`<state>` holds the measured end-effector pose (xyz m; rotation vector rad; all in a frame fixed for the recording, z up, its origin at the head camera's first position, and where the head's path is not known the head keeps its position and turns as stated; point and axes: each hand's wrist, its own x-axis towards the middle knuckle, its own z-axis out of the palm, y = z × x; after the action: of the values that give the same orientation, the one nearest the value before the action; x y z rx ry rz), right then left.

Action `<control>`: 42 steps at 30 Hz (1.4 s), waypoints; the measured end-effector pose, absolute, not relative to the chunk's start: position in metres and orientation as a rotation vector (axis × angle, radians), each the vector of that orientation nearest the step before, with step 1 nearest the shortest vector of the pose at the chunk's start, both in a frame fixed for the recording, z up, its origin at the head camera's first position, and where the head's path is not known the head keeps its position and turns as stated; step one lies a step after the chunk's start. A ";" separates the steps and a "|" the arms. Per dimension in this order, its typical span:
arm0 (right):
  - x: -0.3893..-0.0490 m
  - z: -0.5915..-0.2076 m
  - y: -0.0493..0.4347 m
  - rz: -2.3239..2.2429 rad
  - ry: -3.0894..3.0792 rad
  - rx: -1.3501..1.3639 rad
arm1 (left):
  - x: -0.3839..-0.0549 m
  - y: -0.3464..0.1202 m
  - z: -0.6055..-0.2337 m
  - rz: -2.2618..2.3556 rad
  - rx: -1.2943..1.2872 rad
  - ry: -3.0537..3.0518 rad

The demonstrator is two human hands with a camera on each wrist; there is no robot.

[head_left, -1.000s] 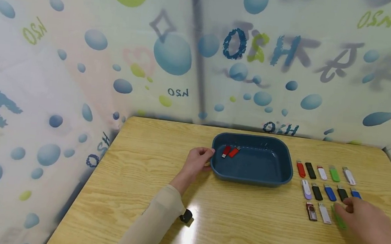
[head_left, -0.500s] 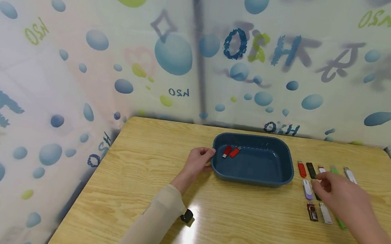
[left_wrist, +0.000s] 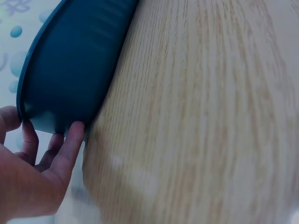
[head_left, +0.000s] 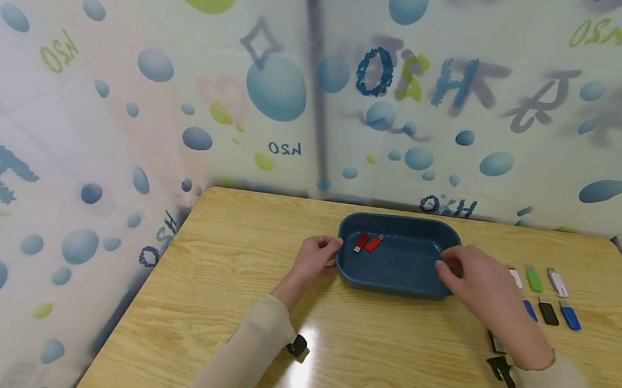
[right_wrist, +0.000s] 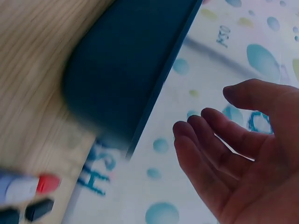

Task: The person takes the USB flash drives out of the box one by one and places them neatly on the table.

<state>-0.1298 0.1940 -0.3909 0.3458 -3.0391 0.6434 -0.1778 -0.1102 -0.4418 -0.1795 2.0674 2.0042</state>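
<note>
A dark blue plastic tray [head_left: 392, 285] stands on the wooden table, with two red USB flash drives [head_left: 361, 242] lying in its left part. At the tray's left end, my left hand [head_left: 313, 258] holds the rim; in the left wrist view the thumb is at the edge and the other fingers touch the outer wall [left_wrist: 77, 70]. Over the tray's right end is my right hand [head_left: 477, 277]. Its fingers are loosely bent, and the right wrist view shows nothing between the thumb and fingertips [right_wrist: 180, 128].
Several USB flash drives lie in rows at the right, among them a green one [head_left: 534, 278], a black one [head_left: 548, 312] and a blue one [head_left: 570, 317]. My right forearm hides others. A patterned curtain [head_left: 276, 91] hangs behind the table [head_left: 239, 243].
My right hand has swept left from the rows of flash drives to above the tray's right end. My left hand and the two red drives in the tray stay where they were.
</note>
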 end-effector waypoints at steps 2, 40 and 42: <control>-0.134 -0.390 0.184 0.655 -3.035 0.367 | -0.175 -0.110 -0.438 2.020 -0.173 2.070; -0.222 -0.436 0.097 0.541 -3.247 0.289 | -0.188 -0.111 -0.467 2.017 -0.200 2.075; -0.224 -0.438 0.095 0.523 -3.263 0.284 | -0.188 -0.111 -0.466 2.010 -0.199 2.069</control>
<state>-0.2237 0.0947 -0.4380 0.2843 -3.2626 0.5230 -0.1875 -0.1108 -0.4657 -0.1989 2.0694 2.0104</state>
